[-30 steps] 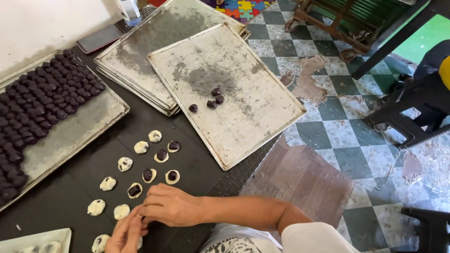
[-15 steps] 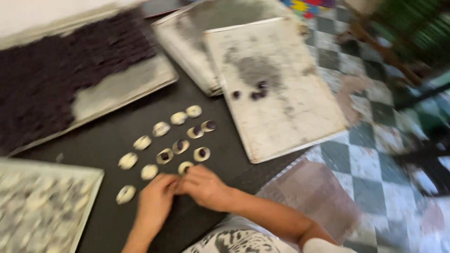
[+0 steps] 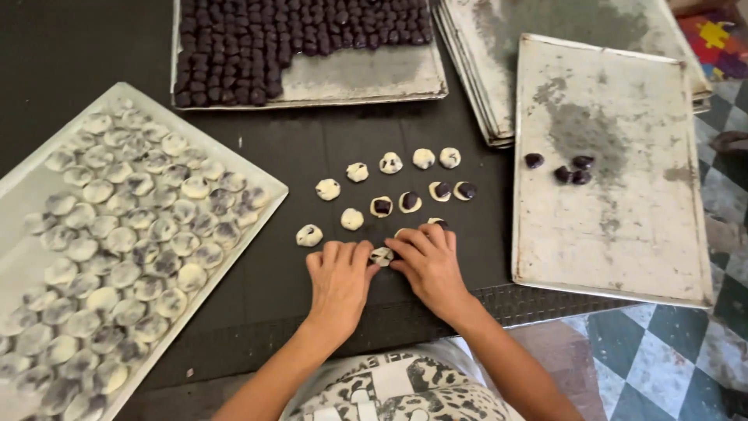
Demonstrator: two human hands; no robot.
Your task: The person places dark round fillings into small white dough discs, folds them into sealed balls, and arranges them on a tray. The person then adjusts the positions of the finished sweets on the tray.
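Observation:
My left hand [image 3: 338,281] and my right hand [image 3: 428,263] meet on the black table [image 3: 93,62], fingertips pinching one small white dough piece [image 3: 382,255] with a dark filling. Just beyond the hands lie several small dough rounds [image 3: 352,219], some closed and white, some open with a dark ball in the middle [image 3: 410,201]. Both hands touch the same piece.
A white tray [image 3: 265,187] full of filled dough rounds sits at the left. A metal tray [image 3: 358,78] of dark filling balls lies at the back. A worn metal tray [image 3: 615,234] with several dark balls [image 3: 561,173] is at the right, stacked trays [image 3: 483,47] behind it. Checkered floor lies lower right.
The view has swung left and down, bringing the white tray of rounds into sight. Both hands stay together on the dough piece near the table's front edge.

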